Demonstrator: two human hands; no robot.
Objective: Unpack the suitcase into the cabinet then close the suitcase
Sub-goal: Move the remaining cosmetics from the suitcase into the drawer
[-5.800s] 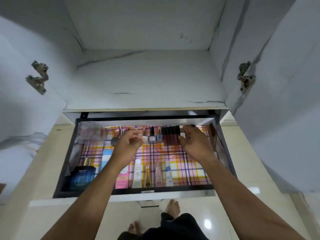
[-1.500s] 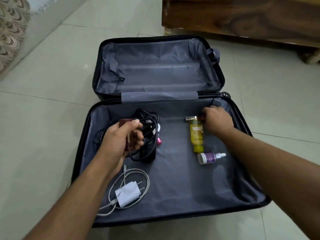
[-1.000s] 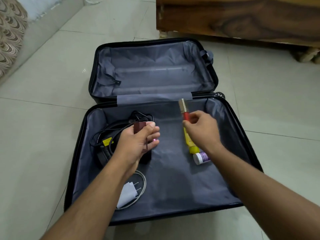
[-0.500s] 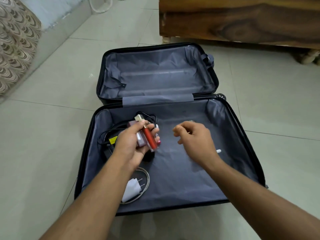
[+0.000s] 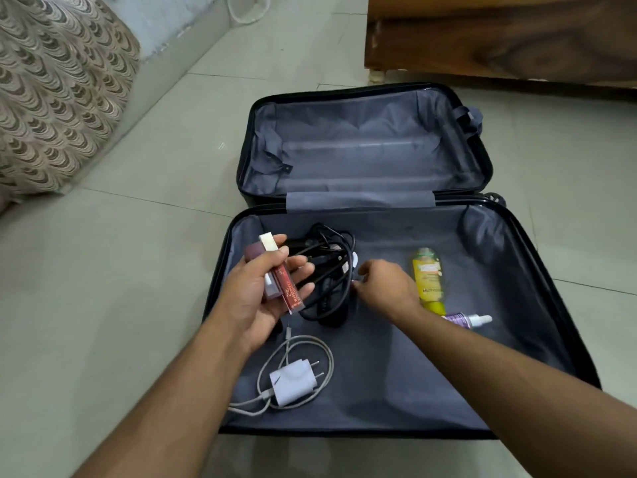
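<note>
Floor [image 5: 103,270] of pale tiles fills the frame, and on it, centre right, the suitcase [image 5: 365,201] lies wide open, both halves lined in grey fabric. The far half, toward the upper middle, holds nothing but its lining; the near half carries everything. Across the upper right runs a dark wooden furniture base [image 5: 499,39], and in the upper left sits a patterned cushion [image 5: 51,91] against a pale ledge.

Down in the near half now: a tangle of black cables [image 5: 327,270] at its upper left, a white charger [image 5: 293,381] with its coiled white cable at lower left, a yellow bottle [image 5: 428,277] lying on its side at centre right, and just below it a small purple-labelled dropper bottle [image 5: 465,320], partly hidden by the right forearm.

Left hand [image 5: 262,298] hovers at the suitcase's left edge, palm up, fingers curled round two slim cosmetics: a red lip gloss tube [image 5: 286,288] with a pale cap, and beside it a darker maroon tube [image 5: 265,274], the thumb pressing across both. Right hand [image 5: 386,288] reaches down at the centre, fingertips drawn close together right at the edge of the black cables, beside a small white piece there; whether it actually pinches anything, I cannot tell.
</note>
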